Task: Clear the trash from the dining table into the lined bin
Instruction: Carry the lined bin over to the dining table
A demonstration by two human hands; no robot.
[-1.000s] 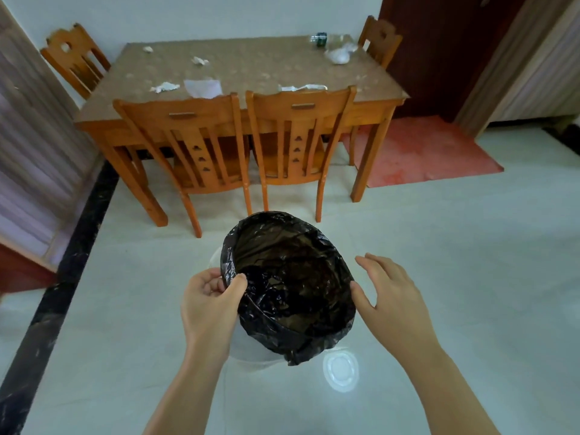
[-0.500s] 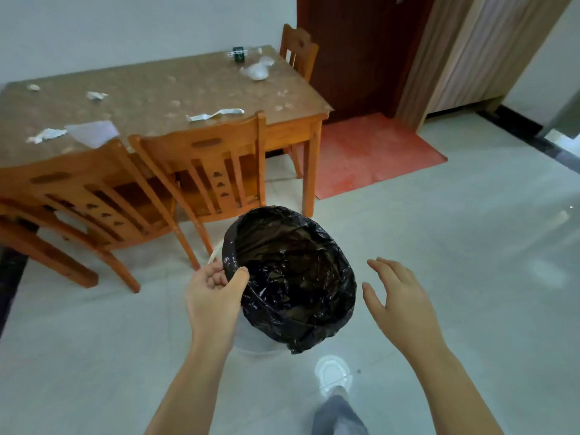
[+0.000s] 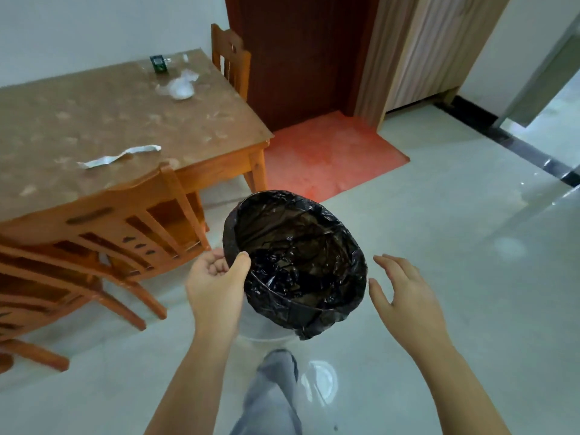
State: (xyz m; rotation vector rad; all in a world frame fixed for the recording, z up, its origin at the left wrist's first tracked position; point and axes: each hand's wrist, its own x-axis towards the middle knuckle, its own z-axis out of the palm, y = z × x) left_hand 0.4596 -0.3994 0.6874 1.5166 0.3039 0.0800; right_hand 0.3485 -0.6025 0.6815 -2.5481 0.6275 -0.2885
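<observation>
Gripping the bin (image 3: pixel 295 262) rim, the left hand (image 3: pixel 216 284) holds it just off the table (image 3: pixel 194 120) corner; the right hand (image 3: pixel 405 296) hovers spread beside it. A chair (image 3: pixel 131 221) stands left; paper (image 3: pixel 119 157) and plastic (image 3: pixel 180 87) litter the table; bare floor (image 3: pixel 455 246) lies right.

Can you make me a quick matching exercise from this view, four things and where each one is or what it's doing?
Things:
1. left hand
2. right hand
3. paper strip
4. red mat

States:
A. on the floor by the dark door
B. open, beside the bin, not touching it
C. gripping the rim of the lined bin
D. lying on the dining table

Pairs: 1-C, 2-B, 3-D, 4-A
</observation>
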